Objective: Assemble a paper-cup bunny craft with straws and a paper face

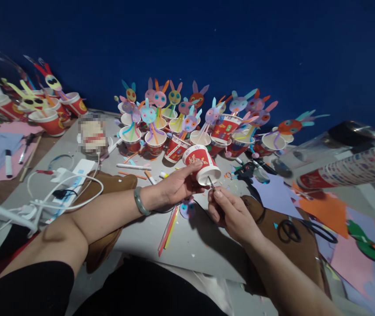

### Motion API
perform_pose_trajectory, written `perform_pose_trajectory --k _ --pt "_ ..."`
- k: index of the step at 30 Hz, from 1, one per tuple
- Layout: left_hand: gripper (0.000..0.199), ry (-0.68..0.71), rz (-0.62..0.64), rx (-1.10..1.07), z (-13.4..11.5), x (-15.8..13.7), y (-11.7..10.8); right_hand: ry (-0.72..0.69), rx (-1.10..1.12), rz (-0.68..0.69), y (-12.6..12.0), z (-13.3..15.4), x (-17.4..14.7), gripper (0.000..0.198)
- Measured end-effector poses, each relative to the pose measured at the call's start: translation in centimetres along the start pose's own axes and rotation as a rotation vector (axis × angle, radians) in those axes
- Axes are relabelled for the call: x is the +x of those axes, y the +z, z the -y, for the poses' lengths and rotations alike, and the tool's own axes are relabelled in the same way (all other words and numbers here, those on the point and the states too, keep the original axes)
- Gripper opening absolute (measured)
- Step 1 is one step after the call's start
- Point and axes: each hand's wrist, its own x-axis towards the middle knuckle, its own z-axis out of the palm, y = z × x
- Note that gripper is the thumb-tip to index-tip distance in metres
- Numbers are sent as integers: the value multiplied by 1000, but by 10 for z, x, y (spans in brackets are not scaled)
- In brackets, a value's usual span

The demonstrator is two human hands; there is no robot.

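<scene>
Left hand (181,182) grips the red cup (203,159); right hand (230,210) pinches a thin tool (210,181) at its base; angled pressure could make it slip

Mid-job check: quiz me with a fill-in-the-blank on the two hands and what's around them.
The left hand grips a paper cup whose main printed color is ____.
The right hand holds a thin dark tool pointed at the paper ____.
The bracelet is on the ____ wrist.
The wall behind is ____.
Missing words: red; cup; left; blue.
</scene>
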Motion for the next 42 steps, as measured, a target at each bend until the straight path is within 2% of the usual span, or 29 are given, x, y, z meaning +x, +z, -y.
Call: perform_pose_trajectory --k 10,13,17,21,26,31,33,36,39,42 --pt "41 134 21 137 4 -1 -1 223 384 109 -3 7 -4 34" --pt "48 166 35 187 3 -2 0 221 397 109 -3 8 -5 34" --pt "52 177 29 224 4 -3 -1 173 308 72 0 8 -5 36" --pt "53 133 25 253 6 -4 -4 64 118 23 0 4 -4 41" --pt "54 115 21 284 6 -5 -5 -138 -282 -27 -4 0 -4 41" --pt "54 109 21 282 8 -4 -5 -408 -836 -178 -8 -3 -4 30" --pt "51 99 12 270 9 -3 -5 -519 -1094 -282 -11 -6 -3 30" --pt "40 101 -32 216 8 0 -6 -608 -1402 -386 -14 -10 -1 34" --pt "31 120 -56 113 1 4 -4 -677 -1503 -410 -15 -12 0 32" --pt "32 82 -10 53 -7 3 -3 -757 -1438 -375 -15 -13 -2 28"
